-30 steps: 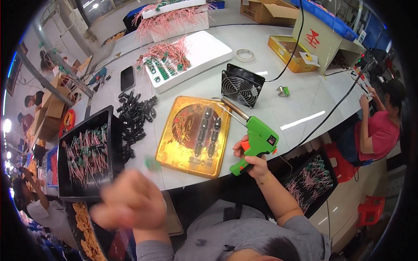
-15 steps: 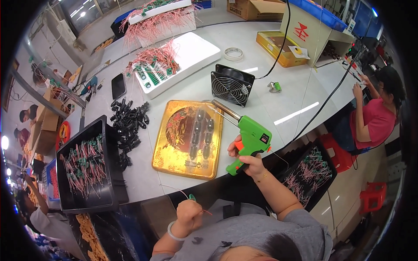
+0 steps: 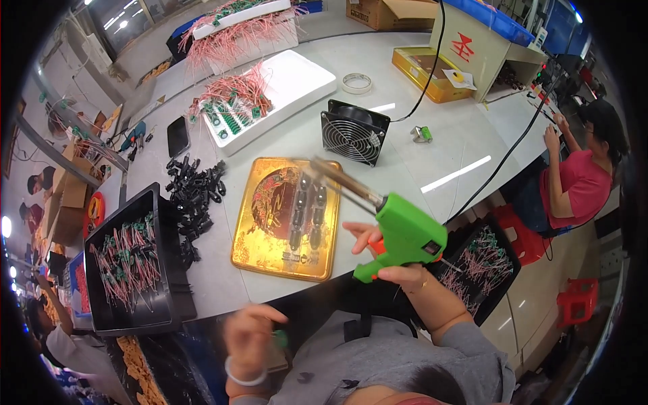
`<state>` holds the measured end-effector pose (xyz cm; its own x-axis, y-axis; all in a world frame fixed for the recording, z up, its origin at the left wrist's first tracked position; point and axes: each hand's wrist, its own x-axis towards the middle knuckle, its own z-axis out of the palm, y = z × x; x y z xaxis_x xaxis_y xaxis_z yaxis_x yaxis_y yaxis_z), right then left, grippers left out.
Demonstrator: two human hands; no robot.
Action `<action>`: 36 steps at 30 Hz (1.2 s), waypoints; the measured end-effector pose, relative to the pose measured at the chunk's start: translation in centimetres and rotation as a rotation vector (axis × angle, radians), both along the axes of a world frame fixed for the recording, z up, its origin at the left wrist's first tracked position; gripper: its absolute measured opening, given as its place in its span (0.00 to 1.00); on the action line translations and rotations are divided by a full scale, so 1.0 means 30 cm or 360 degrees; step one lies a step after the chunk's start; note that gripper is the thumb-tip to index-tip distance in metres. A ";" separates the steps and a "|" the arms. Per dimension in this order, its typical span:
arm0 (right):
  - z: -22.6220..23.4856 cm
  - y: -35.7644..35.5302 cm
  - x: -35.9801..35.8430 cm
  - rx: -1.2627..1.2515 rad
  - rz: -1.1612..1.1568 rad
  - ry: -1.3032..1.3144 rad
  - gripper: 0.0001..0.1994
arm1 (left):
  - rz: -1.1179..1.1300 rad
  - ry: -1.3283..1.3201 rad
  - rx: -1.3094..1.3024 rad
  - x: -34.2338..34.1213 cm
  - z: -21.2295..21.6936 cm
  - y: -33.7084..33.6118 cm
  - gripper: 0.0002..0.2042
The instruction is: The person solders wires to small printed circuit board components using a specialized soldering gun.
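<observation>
Head view: right hand (image 3: 405, 275) has fingers around the green glue gun (image 3: 408, 228), right of the gold tray (image 3: 253, 251), metal nozzle (image 3: 351, 185) best angled clear of the left hand (image 3: 248, 336), blurred tray-near side, its hold on the green piece (image 3: 279, 339) impossible to tell.

Flat tin (image 3: 246, 260) sits near the front edge of the table (image 3: 405, 172), two rows of parts (image 3: 298, 216) on it; fan (image 3: 354, 133) stands behind it to the right, tape roll (image 3: 356, 83) behind the fan, foam tray (image 3: 297, 75) left of the roll with wired coils (image 3: 233, 98) in its left end, phone (image 3: 178, 137) farther left. A heap of connectors (image 3: 194, 196) lies left of the tin, with a bin (image 3: 177, 287) of wired pieces (image 3: 128, 260) left of that. Right hand (image 3: 406, 275) holds the glue gun (image 3: 412, 229) right of the tin; left hand (image 3: 251, 337) is before the table's front edge.
</observation>
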<state>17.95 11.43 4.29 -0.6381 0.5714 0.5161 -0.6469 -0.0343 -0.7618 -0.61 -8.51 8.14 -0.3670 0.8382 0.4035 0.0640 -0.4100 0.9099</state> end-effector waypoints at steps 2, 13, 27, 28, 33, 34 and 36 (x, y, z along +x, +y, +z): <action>0.105 0.032 -0.030 0.0026 -0.0069 -0.0036 0.23 | 0.0255 -0.0171 -0.0096 -0.071 0.054 0.027 0.09; -0.026 0.013 0.086 -0.0253 0.0068 -0.0076 0.24 | -0.1247 0.0069 -0.0082 -0.190 0.061 -0.072 0.06; -0.158 0.088 0.035 -0.0457 0.0128 -0.0225 0.29 | -0.0958 -0.0791 -0.0837 -0.203 -0.288 0.037 0.08; -0.154 0.089 0.035 -0.0455 0.0123 -0.0224 0.29 | -0.0895 -0.0923 -0.0855 -0.200 -0.279 0.038 0.10; -0.152 0.090 0.031 -0.0431 0.0139 -0.0278 0.27 | -0.0810 -0.1178 -0.0779 -0.201 -0.281 0.041 0.11; -0.153 0.089 0.031 -0.0429 0.0138 -0.0278 0.27 | -0.0884 -0.1254 -0.0687 -0.207 -0.290 0.041 0.10; -0.155 0.087 0.034 -0.0426 0.0127 -0.0305 0.26 | -0.0959 -0.1327 -0.0594 -0.215 -0.300 0.039 0.08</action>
<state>18.98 14.04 -0.34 -0.7571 0.6148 0.2208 -0.4799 -0.2941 -0.8266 -7.05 -7.34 -0.87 0.1045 0.9897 -0.0981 -0.7486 0.1432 0.6474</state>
